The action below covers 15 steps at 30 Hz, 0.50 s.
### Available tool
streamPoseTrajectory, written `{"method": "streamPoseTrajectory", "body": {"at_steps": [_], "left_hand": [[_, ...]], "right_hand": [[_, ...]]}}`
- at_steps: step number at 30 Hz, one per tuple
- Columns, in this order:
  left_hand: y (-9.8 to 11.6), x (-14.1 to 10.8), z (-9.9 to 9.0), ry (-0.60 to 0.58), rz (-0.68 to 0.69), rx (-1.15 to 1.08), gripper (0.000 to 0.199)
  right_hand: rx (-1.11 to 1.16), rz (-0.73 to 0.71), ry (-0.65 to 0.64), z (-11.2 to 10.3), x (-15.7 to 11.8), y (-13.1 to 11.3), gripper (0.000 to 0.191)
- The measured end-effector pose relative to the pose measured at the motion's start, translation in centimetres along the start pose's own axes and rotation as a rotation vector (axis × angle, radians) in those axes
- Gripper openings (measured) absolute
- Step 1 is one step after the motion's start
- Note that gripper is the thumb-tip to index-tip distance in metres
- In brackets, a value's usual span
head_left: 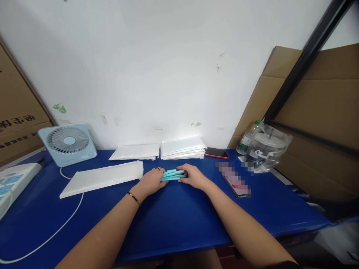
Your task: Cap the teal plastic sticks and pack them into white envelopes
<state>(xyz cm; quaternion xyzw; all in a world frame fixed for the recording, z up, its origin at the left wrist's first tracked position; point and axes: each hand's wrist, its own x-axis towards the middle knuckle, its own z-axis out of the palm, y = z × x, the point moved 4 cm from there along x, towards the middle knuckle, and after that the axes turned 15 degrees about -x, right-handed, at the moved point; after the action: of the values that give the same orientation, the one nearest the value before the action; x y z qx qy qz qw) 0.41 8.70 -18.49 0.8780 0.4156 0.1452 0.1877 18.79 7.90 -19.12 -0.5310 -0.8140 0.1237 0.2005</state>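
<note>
I have the turquoise stack (173, 175), thin smooth-looking layers, on or just over the blue table (179, 220). The left hand (153, 181) and right hand (194, 177) pinch its opposite ends, fingers curled; light, even pressure should keep the layers square. Beyond the stack lie glossy white packets (183, 146); to its left, a long white sleeve (103, 178).

You're at a plain work desk (179, 220) in a makeshift corner.
Your desk stands against a scuffed white wall (157, 74), with printed cardboard (19, 97) beyond its left corner, more cardboard (322, 97) behind a dark metal bar (305, 56) rightward; whether it's a workshop or home, you can't tell.
</note>
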Motion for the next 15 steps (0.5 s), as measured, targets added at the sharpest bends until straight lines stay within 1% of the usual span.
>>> {"method": "streamPoseTrajectory", "body": {"at_steps": [4, 6, 7, 9, 11, 12, 15], "left_hand": [[1.0, 0.0, 0.5, 0.01, -0.031, 0.124, 0.022], [1.5, 0.1, 0.5, 0.019, -0.056, 0.152, 0.02], [1.6, 0.1, 0.5, 0.021, -0.077, 0.159, 0.019], [1.8, 0.0, 0.5, 0.027, -0.118, 0.169, 0.017], [1.9, 0.0, 0.5, 0.033, -0.134, 0.177, 0.017], [2.0, -0.1, 0.5, 0.039, -0.13, 0.182, 0.017], [2.3, -0.1, 0.6, 0.064, -0.101, 0.197, 0.017]], "right_hand": [[-0.062, -0.103, 0.016, -0.2, -0.3, -1.4, 0.045], [-0.11, -0.145, 0.022, -0.6, -0.6, -1.8, 0.043], [-0.138, -0.142, 0.027, -0.8, -0.7, -1.7, 0.044], [-0.152, -0.086, 0.039, -1.1, -0.8, -1.2, 0.054], [-0.056, -0.009, 0.043, -1.1, -0.7, -0.6, 0.061], [0.03, 0.029, 0.048, -0.9, -0.6, -0.4, 0.059], [0.294, 0.139, 0.106, 0.2, 0.2, -0.3, 0.044]]}}
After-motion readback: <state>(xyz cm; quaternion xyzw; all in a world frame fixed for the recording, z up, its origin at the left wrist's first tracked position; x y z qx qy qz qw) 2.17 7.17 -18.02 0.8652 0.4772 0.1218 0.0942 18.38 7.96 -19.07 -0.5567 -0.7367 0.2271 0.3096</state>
